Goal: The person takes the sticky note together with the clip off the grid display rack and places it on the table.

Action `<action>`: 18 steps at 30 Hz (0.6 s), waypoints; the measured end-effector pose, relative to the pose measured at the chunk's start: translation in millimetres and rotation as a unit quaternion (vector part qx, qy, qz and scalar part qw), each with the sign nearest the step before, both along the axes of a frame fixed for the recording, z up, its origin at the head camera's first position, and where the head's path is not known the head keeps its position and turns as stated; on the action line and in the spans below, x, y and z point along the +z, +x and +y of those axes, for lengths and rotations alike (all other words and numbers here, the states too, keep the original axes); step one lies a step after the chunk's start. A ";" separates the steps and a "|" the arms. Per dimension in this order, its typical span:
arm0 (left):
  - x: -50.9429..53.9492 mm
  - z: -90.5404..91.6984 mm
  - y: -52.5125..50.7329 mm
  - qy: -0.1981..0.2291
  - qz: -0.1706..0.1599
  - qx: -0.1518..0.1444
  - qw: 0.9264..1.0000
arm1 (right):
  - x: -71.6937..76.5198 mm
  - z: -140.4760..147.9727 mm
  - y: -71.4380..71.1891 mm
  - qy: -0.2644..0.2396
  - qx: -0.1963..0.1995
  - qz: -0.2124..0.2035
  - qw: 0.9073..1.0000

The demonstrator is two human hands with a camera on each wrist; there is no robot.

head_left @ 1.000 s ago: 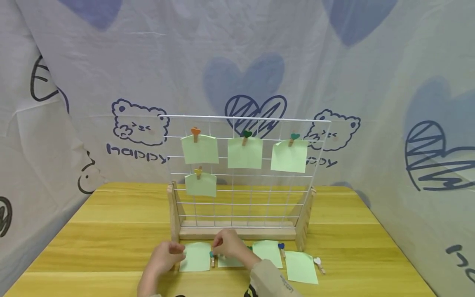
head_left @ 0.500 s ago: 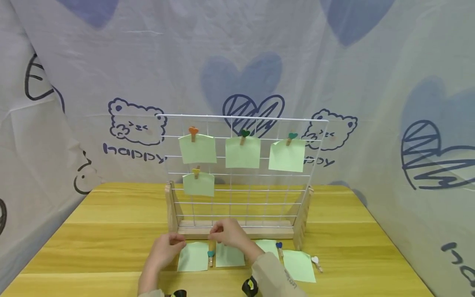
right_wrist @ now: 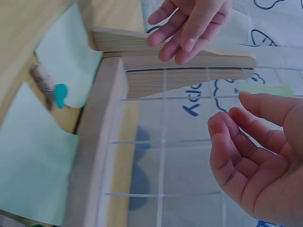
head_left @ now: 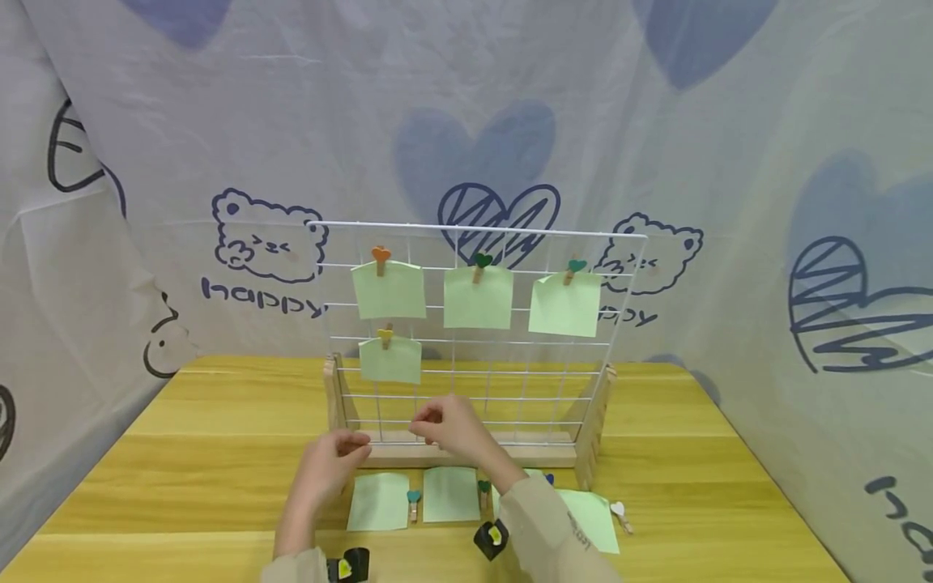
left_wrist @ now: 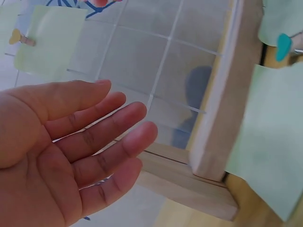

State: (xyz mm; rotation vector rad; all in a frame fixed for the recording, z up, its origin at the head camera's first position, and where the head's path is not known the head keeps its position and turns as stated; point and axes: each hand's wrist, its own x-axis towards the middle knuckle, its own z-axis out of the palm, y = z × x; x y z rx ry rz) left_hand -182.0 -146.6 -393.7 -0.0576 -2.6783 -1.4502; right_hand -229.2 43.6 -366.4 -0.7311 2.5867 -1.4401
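Both hands are raised above the near row of pale green paper notes, in front of the white wire grid (head_left: 452,370). The left hand (head_left: 330,468) is by the grid's lower left corner, over the leftmost table note (head_left: 379,504). In the left wrist view its fingers are loosely bent, with nothing held. To its right, the right hand (head_left: 453,425) is in front of the lower bars. The right wrist view shows this hand (right_wrist: 265,156) with bent fingers, thumb apart, holding nothing. Below it lie another note (head_left: 450,495) and a teal heart clothespin (head_left: 414,504).
Hanging notes are pinned by orange (head_left: 381,257), dark green (head_left: 481,265), teal (head_left: 575,270) and yellow (head_left: 385,336) heart clothespins. The grid stands in a wooden base (head_left: 510,457). On the table are a green clothespin (head_left: 484,492) and a white one (head_left: 622,516).
Both hands have risen from the table notes toward the grid's lower part. The second note and the green clothespin beside it have come into view. Notes and clothespins look unmoved.
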 end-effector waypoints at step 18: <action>30.0 7.5 -10.7 0.002 0.055 -0.008 0.998 | 40.8 -8.5 -3.3 -0.036 -0.036 0.104 0.993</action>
